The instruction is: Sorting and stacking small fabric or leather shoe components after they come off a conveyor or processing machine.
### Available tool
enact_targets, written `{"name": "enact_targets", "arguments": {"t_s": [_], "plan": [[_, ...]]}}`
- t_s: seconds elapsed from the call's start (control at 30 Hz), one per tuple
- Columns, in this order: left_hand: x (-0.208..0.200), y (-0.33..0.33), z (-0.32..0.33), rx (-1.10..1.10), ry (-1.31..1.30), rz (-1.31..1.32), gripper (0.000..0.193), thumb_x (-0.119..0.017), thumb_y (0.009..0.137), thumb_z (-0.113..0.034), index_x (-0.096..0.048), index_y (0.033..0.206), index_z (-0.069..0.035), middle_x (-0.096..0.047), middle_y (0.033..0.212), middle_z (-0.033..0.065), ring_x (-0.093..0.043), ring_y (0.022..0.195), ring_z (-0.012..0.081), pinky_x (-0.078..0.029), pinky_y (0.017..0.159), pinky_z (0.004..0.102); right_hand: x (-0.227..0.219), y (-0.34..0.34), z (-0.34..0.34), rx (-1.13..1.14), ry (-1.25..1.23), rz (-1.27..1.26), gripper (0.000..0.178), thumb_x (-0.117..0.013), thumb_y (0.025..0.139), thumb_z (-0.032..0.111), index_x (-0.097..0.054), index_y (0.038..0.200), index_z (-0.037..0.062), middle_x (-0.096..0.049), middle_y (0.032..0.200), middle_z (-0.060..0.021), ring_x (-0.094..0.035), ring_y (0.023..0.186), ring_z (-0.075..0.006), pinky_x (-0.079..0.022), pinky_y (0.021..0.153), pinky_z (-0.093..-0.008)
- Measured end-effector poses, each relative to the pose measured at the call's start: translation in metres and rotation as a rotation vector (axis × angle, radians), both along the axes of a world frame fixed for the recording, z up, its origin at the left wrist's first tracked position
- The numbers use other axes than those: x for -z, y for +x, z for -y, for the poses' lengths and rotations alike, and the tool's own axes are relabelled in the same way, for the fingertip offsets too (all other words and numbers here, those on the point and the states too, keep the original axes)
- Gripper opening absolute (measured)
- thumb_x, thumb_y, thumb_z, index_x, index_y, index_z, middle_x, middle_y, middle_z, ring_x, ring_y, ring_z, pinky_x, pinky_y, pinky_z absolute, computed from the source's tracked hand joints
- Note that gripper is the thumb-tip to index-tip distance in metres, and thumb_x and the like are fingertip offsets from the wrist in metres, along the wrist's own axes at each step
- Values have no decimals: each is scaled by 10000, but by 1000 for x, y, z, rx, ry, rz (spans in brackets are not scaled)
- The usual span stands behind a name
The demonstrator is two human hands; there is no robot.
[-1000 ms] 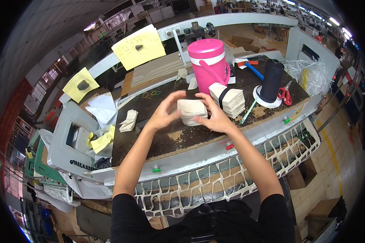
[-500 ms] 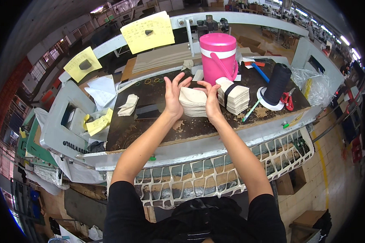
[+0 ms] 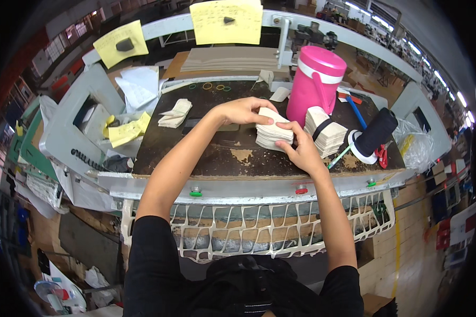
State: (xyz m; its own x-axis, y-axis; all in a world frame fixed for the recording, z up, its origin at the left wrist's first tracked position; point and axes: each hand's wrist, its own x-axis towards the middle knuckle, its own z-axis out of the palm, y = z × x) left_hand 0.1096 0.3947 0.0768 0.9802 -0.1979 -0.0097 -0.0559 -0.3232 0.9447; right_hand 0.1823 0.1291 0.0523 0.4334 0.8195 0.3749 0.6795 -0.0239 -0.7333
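Note:
A stack of cream fabric pieces (image 3: 272, 132) stands on the dark worn worktop (image 3: 195, 153). My left hand (image 3: 242, 110) rests on its top and far side. My right hand (image 3: 300, 147) presses against its near right side, fingers curled around the edge. Both hands hold the stack between them. Just to the right lies a second cream stack (image 3: 325, 130) bound with a black band.
A pink lidded jug (image 3: 314, 84) stands behind the stacks. A black thread cone (image 3: 374, 133), red scissors (image 3: 382, 156) and a blue pen (image 3: 355, 111) lie right. A few loose cream pieces (image 3: 174, 113) lie left, rubber bands (image 3: 211, 86) at the back, yellow notes (image 3: 226, 21) above.
The view has shifted closer over the bench. My hands still hold the cream stack; the left now lies over its top and the right grips its near side.

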Motion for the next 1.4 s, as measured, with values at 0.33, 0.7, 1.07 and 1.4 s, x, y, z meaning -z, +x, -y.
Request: {"name": "enact_targets", "arguments": {"t_s": [0.33,0.7,1.07,1.4], "plan": [[16,-15,12,20,174,64,640,-804,942,-503,-744,1300,25,-798,1196,171,-750,1082,240,-559,962,350,17,6,27,-77,-52,-6,652,-933,853,104,-549,1377,48,-681,1239,-115,-637,1239,-216,-486,1070,-366],[2,-30,23,151,299,-110,987,-790,698,-782,-775,1156,92,-770,1140,250,-754,1007,352,-590,860,410,-16,17,23,-6,-221,-320,464,-721,1049,345,-470,1335,79,-418,1221,3,-440,1149,-121,-364,1024,-265],[10,-30,23,23,381,341,837,-972,565,-422,-719,1190,74,-755,1126,256,-743,1068,372,-582,953,431,-19,-10,9,31,-181,-127,993,-940,749,152,-427,1580,-24,-583,1434,-153,-567,1381,-268,-435,1187,-388],[38,-23,26,111,242,323,1420,-944,785,-519,0,1722,-24,-419,1619,361,-492,1484,429,-413,1226,433,11,-27,-2,191,-246,177,936,-862,875,261,-335,1592,-28,-544,1434,-276,-547,1388,-394,-436,1166,-453]]}}
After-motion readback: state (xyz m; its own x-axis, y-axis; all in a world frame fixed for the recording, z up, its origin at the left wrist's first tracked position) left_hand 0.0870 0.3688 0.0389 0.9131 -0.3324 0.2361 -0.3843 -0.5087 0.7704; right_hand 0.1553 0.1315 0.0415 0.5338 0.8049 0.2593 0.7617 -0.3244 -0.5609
